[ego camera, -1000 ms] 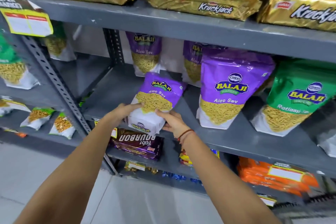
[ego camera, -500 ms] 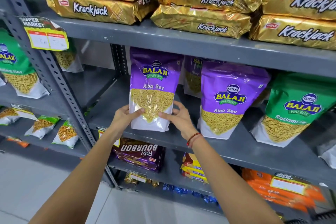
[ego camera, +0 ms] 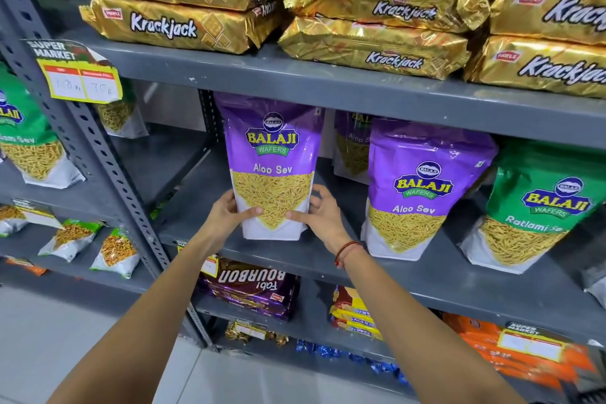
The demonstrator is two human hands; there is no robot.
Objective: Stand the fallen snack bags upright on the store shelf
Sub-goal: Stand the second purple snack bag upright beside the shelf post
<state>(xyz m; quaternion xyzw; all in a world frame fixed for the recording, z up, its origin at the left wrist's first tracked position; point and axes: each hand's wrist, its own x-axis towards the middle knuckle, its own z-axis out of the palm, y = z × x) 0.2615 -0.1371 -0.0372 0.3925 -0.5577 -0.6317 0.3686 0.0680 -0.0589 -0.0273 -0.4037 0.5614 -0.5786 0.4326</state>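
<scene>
Both hands (ego camera: 229,216) grip upright Aloo Sev bag (ego camera: 272,161), seemingly on shelf (ego camera: 410,269)

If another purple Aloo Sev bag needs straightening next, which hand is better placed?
Probably the right hand: it sits on the side of the held Aloo Sev bag facing the neighbouring purple bag. The left hand would have to cross over.

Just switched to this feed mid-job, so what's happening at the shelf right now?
A person is holding a purple Aloo Sev bag upright on the grey middle shelf, left hand and right hand on its lower sides. Its base sits on the shelf. To its right another purple Aloo Sev bag and a green Ratlami Sev bag stand slightly tilted.
</scene>
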